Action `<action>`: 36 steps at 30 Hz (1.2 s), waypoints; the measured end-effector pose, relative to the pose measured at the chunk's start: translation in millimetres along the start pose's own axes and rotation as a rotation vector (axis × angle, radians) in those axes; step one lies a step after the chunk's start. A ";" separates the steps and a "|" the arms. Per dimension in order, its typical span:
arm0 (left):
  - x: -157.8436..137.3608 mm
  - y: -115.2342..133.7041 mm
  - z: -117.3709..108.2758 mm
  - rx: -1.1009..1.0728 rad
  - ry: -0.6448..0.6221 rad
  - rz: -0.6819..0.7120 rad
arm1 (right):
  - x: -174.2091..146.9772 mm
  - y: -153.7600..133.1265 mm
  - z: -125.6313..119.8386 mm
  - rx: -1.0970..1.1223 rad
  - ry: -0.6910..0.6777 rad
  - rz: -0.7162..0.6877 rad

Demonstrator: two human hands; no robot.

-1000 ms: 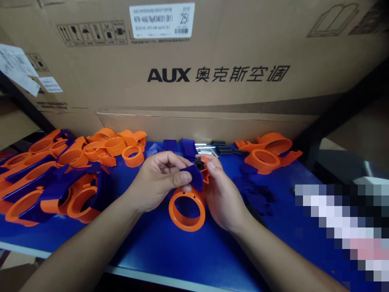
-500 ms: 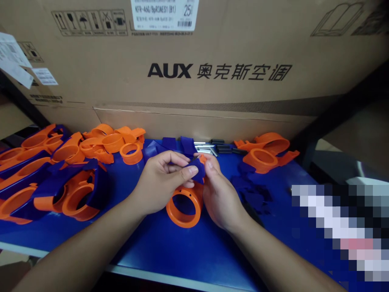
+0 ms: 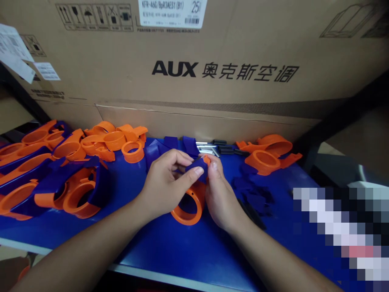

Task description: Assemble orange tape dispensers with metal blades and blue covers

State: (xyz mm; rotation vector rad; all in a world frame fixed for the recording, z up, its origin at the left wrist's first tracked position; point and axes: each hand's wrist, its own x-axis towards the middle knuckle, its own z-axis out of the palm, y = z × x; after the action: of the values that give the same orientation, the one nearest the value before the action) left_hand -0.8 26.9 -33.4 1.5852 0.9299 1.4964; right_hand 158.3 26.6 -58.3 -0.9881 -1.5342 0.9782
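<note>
My left hand is closed, thumb and fingers pinching a small dark blue plastic piece. My right hand wraps the far end of an orange tape dispenser body; its round ring hangs below the hands, just over the blue tabletop. The orange tip shows beside my right thumb, with the blue piece against it. Fingers cover most of the joint between the two parts, so I cannot tell how they fit together.
Assembled orange-and-blue dispensers and loose orange bodies crowd the left. Behind my hands lie blue plates, metal rods and black rollers. More orange bodies and dark blue pieces are at right. A large carton stands behind.
The view has shifted slightly. My hands stay together on the parts; the blue piece is tilted a little differently, and my left hand covers more of the orange ring.
</note>
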 end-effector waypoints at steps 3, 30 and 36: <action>1.0 1.6 -0.6 0.005 0.007 0.010 | -0.3 -8.3 -1.4 0.017 0.023 0.027; -2.8 14.6 2.8 -0.123 0.012 -0.112 | 2.9 -21.4 -3.9 -0.029 -0.037 -0.011; -1.4 11.1 1.7 -0.111 0.024 -0.096 | 1.1 -24.9 -4.3 -0.078 -0.045 0.014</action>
State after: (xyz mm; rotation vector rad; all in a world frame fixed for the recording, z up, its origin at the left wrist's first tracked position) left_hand 1.0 20.5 -24.1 1.4270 0.9081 1.4773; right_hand 159.7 19.8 -34.0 -1.0384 -1.6151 0.9625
